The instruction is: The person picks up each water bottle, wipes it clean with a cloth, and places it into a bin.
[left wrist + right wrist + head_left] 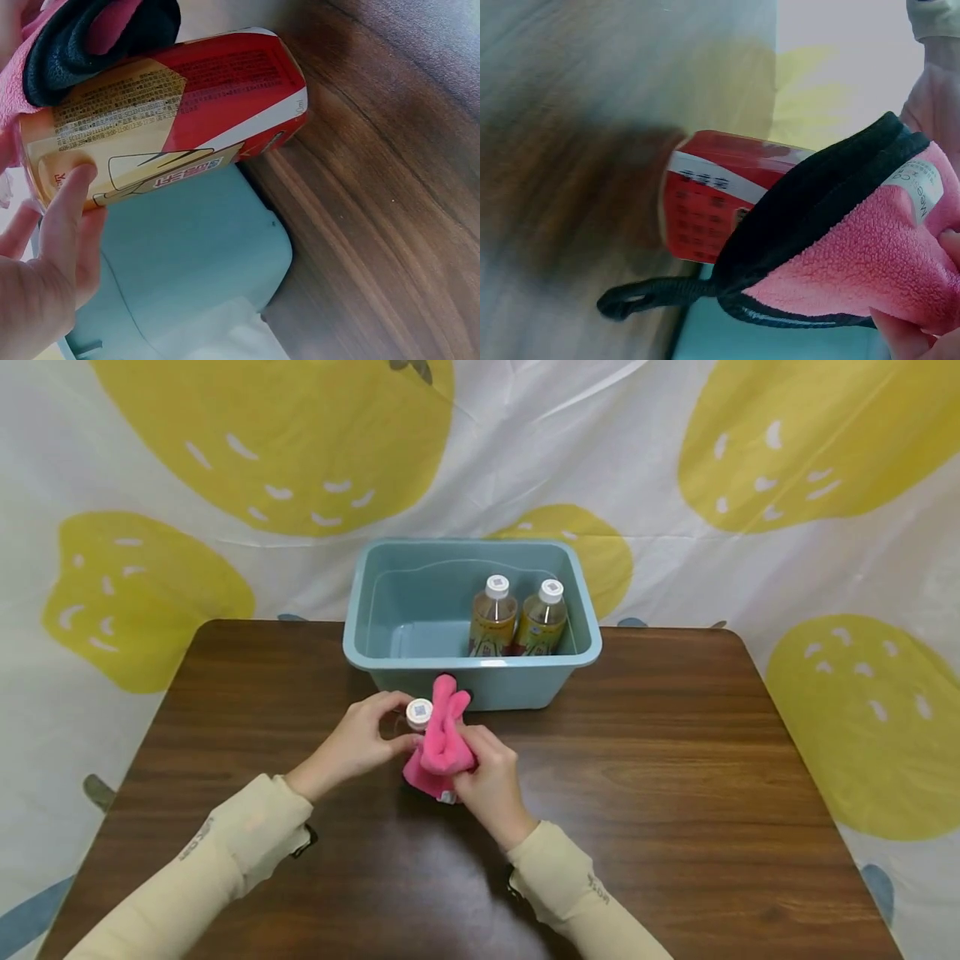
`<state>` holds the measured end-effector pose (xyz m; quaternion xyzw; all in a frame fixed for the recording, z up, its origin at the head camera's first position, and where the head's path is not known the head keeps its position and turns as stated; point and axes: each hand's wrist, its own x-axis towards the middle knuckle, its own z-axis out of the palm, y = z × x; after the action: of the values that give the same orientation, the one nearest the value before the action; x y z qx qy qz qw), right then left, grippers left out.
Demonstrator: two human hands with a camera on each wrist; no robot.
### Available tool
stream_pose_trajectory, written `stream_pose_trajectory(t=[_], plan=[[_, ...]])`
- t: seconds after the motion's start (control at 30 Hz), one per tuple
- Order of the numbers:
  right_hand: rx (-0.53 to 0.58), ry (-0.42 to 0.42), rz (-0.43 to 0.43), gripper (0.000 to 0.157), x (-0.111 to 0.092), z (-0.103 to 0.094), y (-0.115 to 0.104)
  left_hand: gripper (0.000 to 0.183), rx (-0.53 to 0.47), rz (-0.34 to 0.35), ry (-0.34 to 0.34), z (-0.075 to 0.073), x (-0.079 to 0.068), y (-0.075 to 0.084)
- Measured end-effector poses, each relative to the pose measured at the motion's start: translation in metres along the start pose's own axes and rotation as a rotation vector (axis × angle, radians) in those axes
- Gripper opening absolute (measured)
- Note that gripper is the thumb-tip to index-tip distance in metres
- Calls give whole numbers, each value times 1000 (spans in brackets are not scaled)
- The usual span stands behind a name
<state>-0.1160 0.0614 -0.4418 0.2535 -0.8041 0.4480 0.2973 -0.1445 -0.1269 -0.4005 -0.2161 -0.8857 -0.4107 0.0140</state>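
A bottle with a white cap (pixel 419 714) is in front of the bin, and its red and cream label (pixel 172 112) shows in the left wrist view. My left hand (pixel 360 735) pinches it near the top between thumb and fingers. In my right hand (pixel 491 781) is a bunched pink cloth (pixel 446 747) with dark trim and a hanging loop. The cloth lies against the bottle's side and hides much of it in the head view. From the right wrist, the red lower part of the bottle (pixel 709 199) appears beyond the cloth.
A blue-green plastic bin (pixel 517 687) stands at the back of the brown wooden table (pixel 675 760). Two capped drink bottles, one orange-labelled (pixel 492 622) and one greenish-yellow (pixel 540 625), stand at its right end. Behind hangs a white curtain with yellow fruit shapes (pixel 345 443).
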Motion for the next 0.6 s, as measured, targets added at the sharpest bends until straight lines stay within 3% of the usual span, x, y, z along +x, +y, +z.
stream_pose_trajectory(t=[0.2, 0.37, 0.6], plan=[[-61, -16, 60, 13, -26, 12, 16, 37, 17, 12, 30, 0, 1, -3], [-142, -83, 84, 17, -51, 26, 33, 37, 13, 7, 22, 0, 0, -4], [-149, -85, 104, 17, -52, 26, 36, 36, 16, 5, 28, 1, 0, -3]])
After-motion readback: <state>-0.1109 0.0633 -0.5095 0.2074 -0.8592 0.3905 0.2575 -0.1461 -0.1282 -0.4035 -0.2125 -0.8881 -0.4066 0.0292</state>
